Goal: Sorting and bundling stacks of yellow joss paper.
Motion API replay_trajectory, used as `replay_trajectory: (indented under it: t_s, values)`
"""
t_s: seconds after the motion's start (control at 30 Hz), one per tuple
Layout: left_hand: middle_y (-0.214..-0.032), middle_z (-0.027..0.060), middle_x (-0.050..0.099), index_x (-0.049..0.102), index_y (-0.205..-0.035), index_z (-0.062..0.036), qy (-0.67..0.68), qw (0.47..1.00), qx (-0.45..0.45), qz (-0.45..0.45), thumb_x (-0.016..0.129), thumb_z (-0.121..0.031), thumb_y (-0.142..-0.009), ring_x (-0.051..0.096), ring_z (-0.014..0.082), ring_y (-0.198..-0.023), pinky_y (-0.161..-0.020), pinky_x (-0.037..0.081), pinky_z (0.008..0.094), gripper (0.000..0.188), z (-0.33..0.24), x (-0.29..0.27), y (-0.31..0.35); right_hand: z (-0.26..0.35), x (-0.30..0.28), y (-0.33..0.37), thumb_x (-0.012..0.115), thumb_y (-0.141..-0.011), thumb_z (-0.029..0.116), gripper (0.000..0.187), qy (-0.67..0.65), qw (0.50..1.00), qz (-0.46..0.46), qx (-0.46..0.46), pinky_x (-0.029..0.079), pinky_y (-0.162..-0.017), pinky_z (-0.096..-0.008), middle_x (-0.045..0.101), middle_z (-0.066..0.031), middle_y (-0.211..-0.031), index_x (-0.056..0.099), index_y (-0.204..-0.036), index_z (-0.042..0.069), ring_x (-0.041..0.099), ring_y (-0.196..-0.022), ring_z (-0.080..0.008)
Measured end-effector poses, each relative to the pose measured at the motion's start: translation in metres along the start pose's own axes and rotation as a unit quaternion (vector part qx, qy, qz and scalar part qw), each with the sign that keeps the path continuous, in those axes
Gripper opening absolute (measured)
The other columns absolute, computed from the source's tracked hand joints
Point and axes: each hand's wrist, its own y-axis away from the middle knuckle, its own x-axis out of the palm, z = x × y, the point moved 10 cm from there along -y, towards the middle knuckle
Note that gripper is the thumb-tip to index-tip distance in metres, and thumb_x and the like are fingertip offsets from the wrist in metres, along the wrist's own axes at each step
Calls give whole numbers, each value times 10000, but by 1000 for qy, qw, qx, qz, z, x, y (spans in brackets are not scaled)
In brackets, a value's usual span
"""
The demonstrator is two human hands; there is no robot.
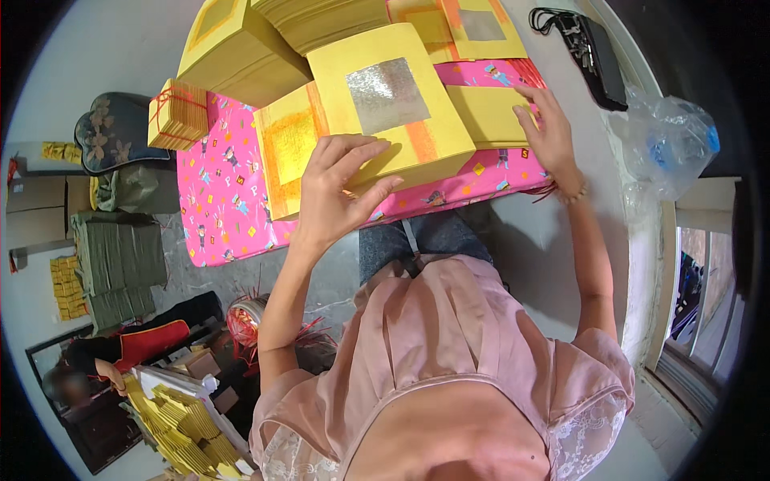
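A thick stack of yellow paper (pixel 329 56) lies in front of me, its top sheet bearing a silver foil square and an orange band. My left hand (pixel 333 188) is at its near left corner, thumb apart from the bent fingers, nothing held. Under that hand's side lies yellow paper with a gold foil square (pixel 289 144). To the right is a low pile of plain yellow paper (pixel 485 112). My right hand (pixel 552 136) rests at its right edge, fingers spread; whether they press on the sheets I cannot tell.
A pink patterned cloth (pixel 220 208) covers the table. Taller yellow stacks (pixel 241 60) and a red-tied bundle (pixel 178 115) stand left. A black bag (pixel 593 56) and clear plastic bag (pixel 670 144) lie right. Behind at left, another person (pixel 152 341) sits by yellow paper bundles (pixel 180 417).
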Motion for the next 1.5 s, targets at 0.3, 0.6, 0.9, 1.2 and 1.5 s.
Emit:
replay_trajectory:
  t_s: [0.3,0.6,0.9,1.2,1.5]
  values:
    - [-900,75,693,748,-934,-72,26,999,-19,-31,803,-157,-724,619,233,-834,-736,500,330,233,12,4,4,137,8,-10,724,-820,185,306,-161,950,174,-203,477,-831,-356,640,-99,-1034,653,-1079,39,600,-964,-260]
    - [-819,69,712,770,-846,-86,60,993,-74,-65,768,-144,-753,645,216,-760,-703,511,321,110,22,2,3,132,31,-17,721,-829,212,190,-217,934,223,-173,484,-784,-355,649,-78,-906,697,-929,53,612,-881,-253]
    - [-785,79,710,770,-811,-75,74,988,-113,-74,761,-154,-761,648,217,-723,-677,518,325,94,27,3,4,132,32,-21,727,-829,193,169,-243,930,223,-161,478,-756,-347,644,-81,-863,695,-905,45,607,-841,-240]
    - [-773,86,710,768,-804,-60,78,986,-127,-75,759,-160,-763,647,217,-710,-665,516,322,108,27,1,3,131,34,-22,726,-835,193,174,-253,930,222,-150,473,-739,-333,639,-80,-857,690,-901,36,593,-828,-222]
    - [-802,72,708,768,-837,-56,80,986,-135,-54,749,-145,-803,645,162,-759,-668,513,287,98,29,5,5,132,34,-20,718,-840,179,155,-258,928,229,-139,466,-742,-330,629,-74,-847,691,-898,37,581,-824,-220]
